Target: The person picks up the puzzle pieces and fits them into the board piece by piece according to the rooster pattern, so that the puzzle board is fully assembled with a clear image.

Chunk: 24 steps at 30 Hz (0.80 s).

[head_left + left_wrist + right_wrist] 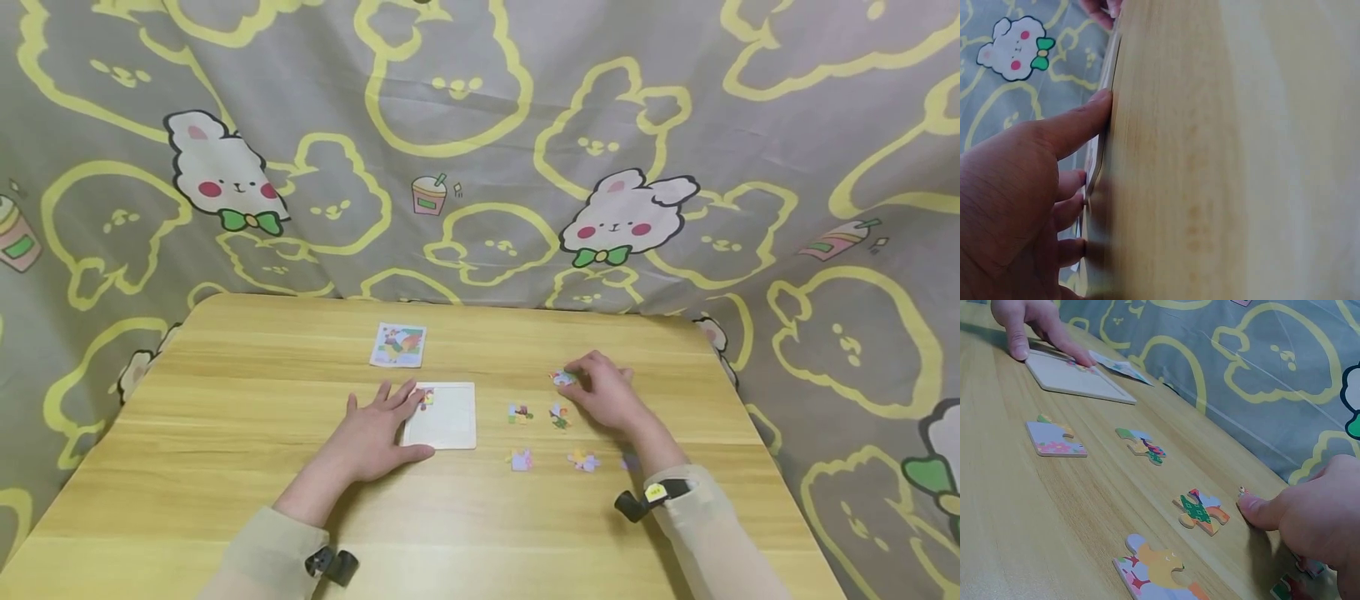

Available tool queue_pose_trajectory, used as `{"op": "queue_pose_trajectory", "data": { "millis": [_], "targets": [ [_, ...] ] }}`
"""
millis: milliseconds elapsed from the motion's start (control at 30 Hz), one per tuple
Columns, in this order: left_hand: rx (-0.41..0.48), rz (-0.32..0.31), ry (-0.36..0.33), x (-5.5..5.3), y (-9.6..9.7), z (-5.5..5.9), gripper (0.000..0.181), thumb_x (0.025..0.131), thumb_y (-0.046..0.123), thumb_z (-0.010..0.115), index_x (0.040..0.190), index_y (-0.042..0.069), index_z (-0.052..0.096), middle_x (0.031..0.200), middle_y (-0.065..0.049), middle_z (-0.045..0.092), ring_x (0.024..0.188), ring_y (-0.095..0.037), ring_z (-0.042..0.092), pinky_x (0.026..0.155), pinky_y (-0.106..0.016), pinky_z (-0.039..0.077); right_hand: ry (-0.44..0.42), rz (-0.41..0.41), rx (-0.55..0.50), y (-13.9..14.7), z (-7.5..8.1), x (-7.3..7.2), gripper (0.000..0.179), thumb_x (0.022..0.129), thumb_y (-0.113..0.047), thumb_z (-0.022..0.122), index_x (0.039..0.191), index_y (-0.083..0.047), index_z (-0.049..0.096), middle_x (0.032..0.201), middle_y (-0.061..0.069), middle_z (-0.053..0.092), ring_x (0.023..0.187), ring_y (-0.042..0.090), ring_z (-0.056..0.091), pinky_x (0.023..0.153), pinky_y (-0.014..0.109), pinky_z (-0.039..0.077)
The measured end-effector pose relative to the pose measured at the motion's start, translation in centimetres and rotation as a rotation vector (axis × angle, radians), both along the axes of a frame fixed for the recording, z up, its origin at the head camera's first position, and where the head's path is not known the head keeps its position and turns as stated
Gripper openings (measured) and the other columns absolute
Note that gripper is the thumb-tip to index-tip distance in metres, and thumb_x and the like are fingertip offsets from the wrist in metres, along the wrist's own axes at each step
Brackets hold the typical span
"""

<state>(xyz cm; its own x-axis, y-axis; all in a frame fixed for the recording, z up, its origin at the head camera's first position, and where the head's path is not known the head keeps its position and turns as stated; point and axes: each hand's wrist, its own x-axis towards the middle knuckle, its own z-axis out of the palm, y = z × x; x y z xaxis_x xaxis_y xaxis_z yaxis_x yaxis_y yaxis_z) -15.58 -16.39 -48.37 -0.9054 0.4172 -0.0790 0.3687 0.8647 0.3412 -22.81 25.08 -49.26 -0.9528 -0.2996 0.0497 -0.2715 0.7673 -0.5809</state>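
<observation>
My left hand (372, 435) lies with spread fingers on the left side of a white puzzle tray (453, 421). One puzzle piece (428, 398) sits in the tray's upper left corner, beside the index fingertip. In the left wrist view, the thumb (1082, 125) touches the tray's near edge. Farther right, my right hand (606, 392) pinches a small colourful puzzle piece (562, 378) at the table surface. In the right wrist view that piece (1242, 490) is mostly hidden behind the thumb.
Between tray and right arm lie loose pieces: a green-and-brown one (519, 414), a green-and-orange one (559, 417), a lilac one (520, 460) and a yellow one (582, 460). A purple piece (628, 461) is beside the right wrist. A rooster picture card (398, 346) lies behind the tray. A patterned curtain (480, 167) borders the table.
</observation>
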Motion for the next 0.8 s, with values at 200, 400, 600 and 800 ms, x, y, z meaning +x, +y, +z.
{"op": "queue_pose_trajectory", "data": {
  "millis": [200,400,600,800],
  "targets": [
    [-0.006,0.001,0.006,0.0,0.0,-0.1,0.094,0.093,0.069,0.068,0.163,0.012,0.043,0.171,-0.008,0.031,0.154,-0.049,0.026,0.107,-0.089,0.017,-0.004,-0.012,-0.016,-0.5,0.0,0.0,0.031,0.099,-0.023,0.078,0.122,-0.005,0.069,0.118,0.009,0.064,0.108,0.031,0.06,0.103,0.068,0.022],
    [-0.011,0.001,0.008,0.0,-0.1,-0.2,0.094,0.093,0.069,0.068,0.164,0.013,0.043,0.171,-0.007,0.031,0.154,-0.049,0.026,0.106,-0.089,0.017,0.023,0.001,-0.043,-0.9,-0.3,0.0,0.027,0.098,-0.016,0.079,0.121,-0.008,0.067,0.102,0.003,0.066,0.09,0.024,0.057,0.093,0.058,0.025],
    [-0.016,0.004,0.001,0.0,0.0,-0.1,0.094,0.093,0.069,0.068,0.164,0.013,0.043,0.172,-0.007,0.031,0.154,-0.048,0.026,0.107,-0.088,0.017,0.068,0.017,-0.042,-1.0,-0.9,0.2,0.028,0.098,-0.015,0.079,0.122,-0.009,0.068,0.096,-0.003,0.065,0.085,0.021,0.055,0.089,0.05,0.023],
    [-0.021,0.006,-0.004,0.0,0.0,-0.2,0.094,0.093,0.069,0.068,0.164,0.014,0.043,0.172,-0.007,0.031,0.154,-0.048,0.026,0.107,-0.088,0.017,0.089,0.019,-0.033,-1.1,-1.0,0.4,0.029,0.098,-0.016,0.079,0.124,-0.007,0.071,0.098,-0.003,0.066,0.085,0.019,0.056,0.087,0.049,0.022]
  ]
}}
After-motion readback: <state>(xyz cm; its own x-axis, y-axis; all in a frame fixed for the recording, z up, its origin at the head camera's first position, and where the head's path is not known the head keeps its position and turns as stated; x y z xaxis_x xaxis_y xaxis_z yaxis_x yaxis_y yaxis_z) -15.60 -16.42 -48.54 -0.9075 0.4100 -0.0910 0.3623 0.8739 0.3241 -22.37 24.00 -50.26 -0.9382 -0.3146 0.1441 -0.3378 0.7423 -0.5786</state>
